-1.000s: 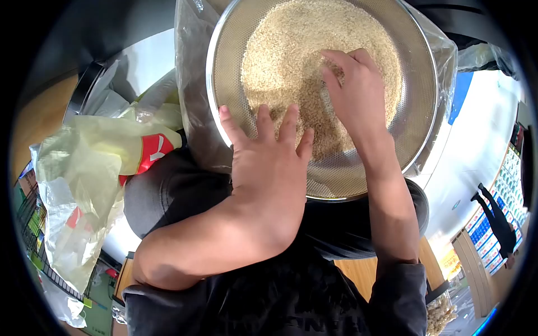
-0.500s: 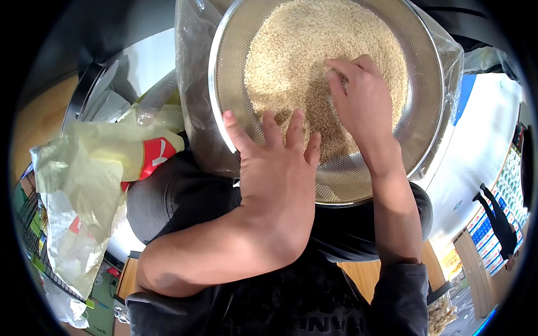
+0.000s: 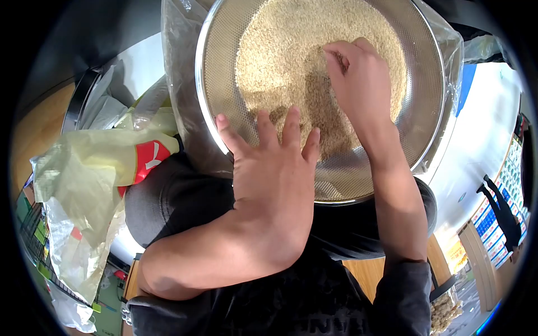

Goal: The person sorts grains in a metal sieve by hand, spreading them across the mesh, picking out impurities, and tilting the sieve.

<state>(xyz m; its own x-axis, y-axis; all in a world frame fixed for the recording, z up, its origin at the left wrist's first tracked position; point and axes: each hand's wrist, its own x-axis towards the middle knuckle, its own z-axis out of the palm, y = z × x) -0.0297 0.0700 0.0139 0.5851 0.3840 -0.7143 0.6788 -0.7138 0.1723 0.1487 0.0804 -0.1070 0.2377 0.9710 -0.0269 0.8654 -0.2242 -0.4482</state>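
Note:
A round metal sieve (image 3: 221, 73) with fine holes holds a wide layer of pale grain (image 3: 280, 56) and rests over my lap. My left hand (image 3: 276, 159) lies spread across the sieve's near left edge, fingertips at the grain, nothing held. Over the right part of the grain, my right hand (image 3: 361, 84) has thumb and forefinger pinched together; whatever is between them is too small to make out. Clear plastic sheeting (image 3: 188, 84) surrounds the sieve's sides.
A yellowish plastic bag (image 3: 84, 168) with a red label lies at the left, beside a wire rack (image 3: 36, 241). A person in dark clothes (image 3: 504, 218) is far off at the right, near shelves. A wooden seat (image 3: 364, 274) shows below.
My right hand has moved slightly up over the grain, and its thumb and forefinger have closed together. My left hand remains spread at the sieve's edge. The view has shifted a little.

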